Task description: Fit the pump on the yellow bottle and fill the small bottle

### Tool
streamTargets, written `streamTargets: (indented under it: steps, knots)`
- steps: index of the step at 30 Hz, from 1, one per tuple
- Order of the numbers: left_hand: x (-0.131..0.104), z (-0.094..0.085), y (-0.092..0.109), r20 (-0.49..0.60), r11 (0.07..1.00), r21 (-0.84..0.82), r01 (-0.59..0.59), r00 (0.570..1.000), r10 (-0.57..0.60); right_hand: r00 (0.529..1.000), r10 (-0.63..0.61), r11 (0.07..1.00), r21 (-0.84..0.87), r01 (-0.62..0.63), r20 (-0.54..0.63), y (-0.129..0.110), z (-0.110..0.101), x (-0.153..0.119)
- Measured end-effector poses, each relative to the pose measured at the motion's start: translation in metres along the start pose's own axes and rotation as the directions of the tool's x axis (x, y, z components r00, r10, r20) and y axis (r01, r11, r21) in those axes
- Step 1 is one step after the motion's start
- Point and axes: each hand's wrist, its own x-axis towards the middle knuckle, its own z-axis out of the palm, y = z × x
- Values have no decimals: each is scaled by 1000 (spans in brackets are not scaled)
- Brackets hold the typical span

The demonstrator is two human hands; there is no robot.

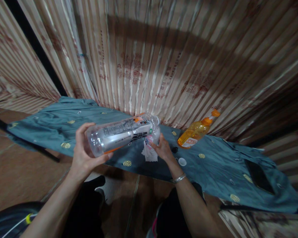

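My left hand (83, 155) is closed round the base end of a large clear plastic bottle (121, 134) with a silver and orange label. The bottle lies almost level in the air, its neck pointing right. By that neck, my right hand (165, 148) grips a small clear bottle (156, 133), whose top is close to the large bottle's mouth; whether they touch I cannot tell. Under the small bottle, a crumpled white wrapper or tissue (151, 154) with pink print lies on the cloth. A round white cap (182, 161) rests right of my right wrist.
A bottle of orange liquid (192, 135) with an orange top stands on the patterned teal cloth (89, 114). A small dark object (174, 150) sits near it, and a black phone (259, 177) lies at the right. Behind hangs a striped curtain (139, 66).
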Motion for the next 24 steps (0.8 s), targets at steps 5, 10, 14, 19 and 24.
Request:
streamTargets:
  steps: [5,10,14,19,24]
  knots:
    - [1,0,1,10,1000,-13,-1,1000,2,1000,5,1000,-3,-5,-3,1,1,0]
    - [0,2,0,8,999,-32,-24,1000,25,1000,11,1000,-14,-11,-3,2,1,0]
    - [-3,2,-5,-10,999,-26,-20,1000,20,1000,18,1000,-25,-18,5,3,1,0]
    - [-3,0,-9,-21,1000,-6,-5,1000,5,1000,0,1000,10,0,19,2,0,0]
    - [-1,1,-8,-44,999,-37,3,999,-4,1000,-17,999,50,17,18,2,2,1]
